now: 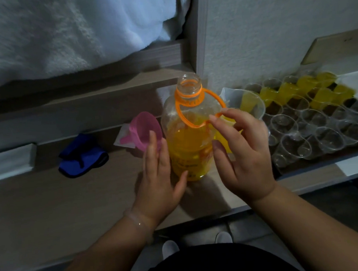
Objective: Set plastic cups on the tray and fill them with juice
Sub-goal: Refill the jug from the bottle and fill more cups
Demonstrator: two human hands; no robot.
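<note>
While the left hand (157,173) rests straight-fingered against the uncapped juice bottle (187,147) on the worktop (73,203), the right hand (243,154) touches its orange handle (181,112), fingers spread. Lifted by that thin loop, the bottle could swing and spill juice short of the empty cups (319,134) on the tray (320,160).

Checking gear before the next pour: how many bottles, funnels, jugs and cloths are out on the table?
Juice bottle: 1
Pink funnel: 1
Clear jug: 1
Blue cloth: 1
Total: 4
</note>
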